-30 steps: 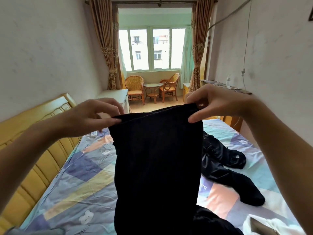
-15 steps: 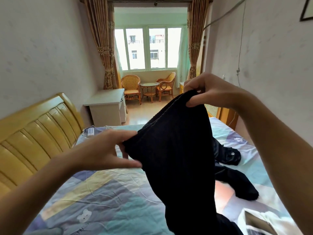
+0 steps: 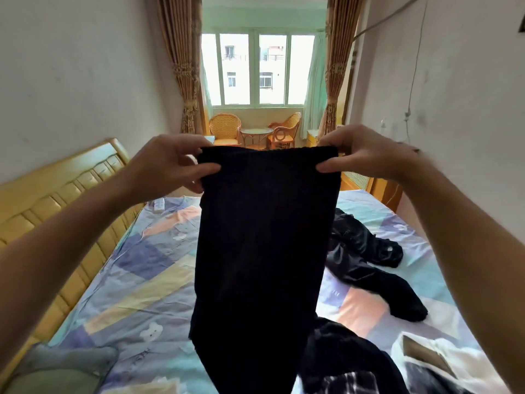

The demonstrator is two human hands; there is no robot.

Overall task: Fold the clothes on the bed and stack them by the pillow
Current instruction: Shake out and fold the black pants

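Both hands held the black knit garment [image 3: 264,251] by its top edge, above the bed [image 3: 136,280]. Left hand [image 3: 167,163] pinched the left corner between thumb and curled fingers; right hand [image 3: 366,152] pinched the right corner the same way, thumb in front of the cloth. Each grip was closed on the fabric. Top edge ran level and taut between the two hands. Garment hung straight down from that edge in one long dark panel, and its lower end ran out of view at the bottom of the frame, over the bed.

Bed carried a patchwork cover in blue, yellow, peach and lilac blocks. A shiny black garment [image 3: 366,257] lay crumpled on the bed, to the right of the held garment and apart from it. Nearer the camera on the same side lay a dark heap with a checked cloth [image 3: 346,379] and a white garment [image 3: 454,356]. A grey-green pillow [image 3: 65,368] sat at the bed's near left corner, beside the yellow wooden headboard [image 3: 56,194], which ran along the bed's left side against the wall.

Beyond the bed stood two wicker chairs [image 3: 225,127] with a small round table between them, under a window [image 3: 258,69] framed by brown curtains [image 3: 181,61].
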